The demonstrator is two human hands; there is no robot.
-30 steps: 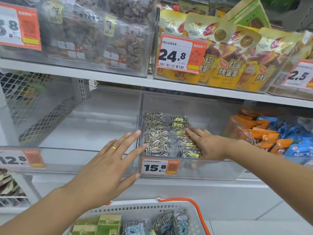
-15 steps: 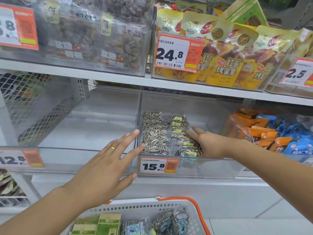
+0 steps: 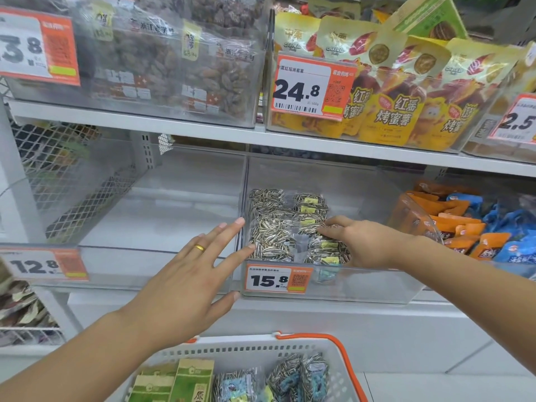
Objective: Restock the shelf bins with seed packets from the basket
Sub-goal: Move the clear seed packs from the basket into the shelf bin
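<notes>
Nearest: white basket (image 3: 345, 369) w/ orange rim at bottom edge, more sunflower seed packets (image 3: 298, 375) and green boxes (image 3: 177, 384) waiting inside. So restock is partway, I'd say.

Left hand (image 3: 185, 285) hovers in front of the shelf, fingers spread straight, grip released, holding nothing; gold ring (image 3: 199, 247) showing. Its fingertips sit right by the front left corner of the 15.8 bin (image 3: 362, 288) – can't tell if they touch the wall.

Right hand (image 3: 365, 242) is inside that clear bin, fingers laid on the stacked seed packets (image 3: 275, 227), looks like pressing/straightening, not clenching any packet. Packets fill the bin's left half, front to mid; right half bare.

Risks: push too hard and the slippery stack could slide or topple toward the bare right side, rows messed up. Wrist rides at the bin's front right wall – a quick pull-out might drag the bin forward off the shelf edge. Left hand could knock the 15.8 price tag (image 3: 278, 281).

Farther: bare bin (image 3: 121, 256) left, tagged 12.8; orange & blue snack packs (image 3: 475, 227) right; upper shelf w/ dried fruit bags (image 3: 185, 62) and yellow sweet-potato bags (image 3: 406, 91).
</notes>
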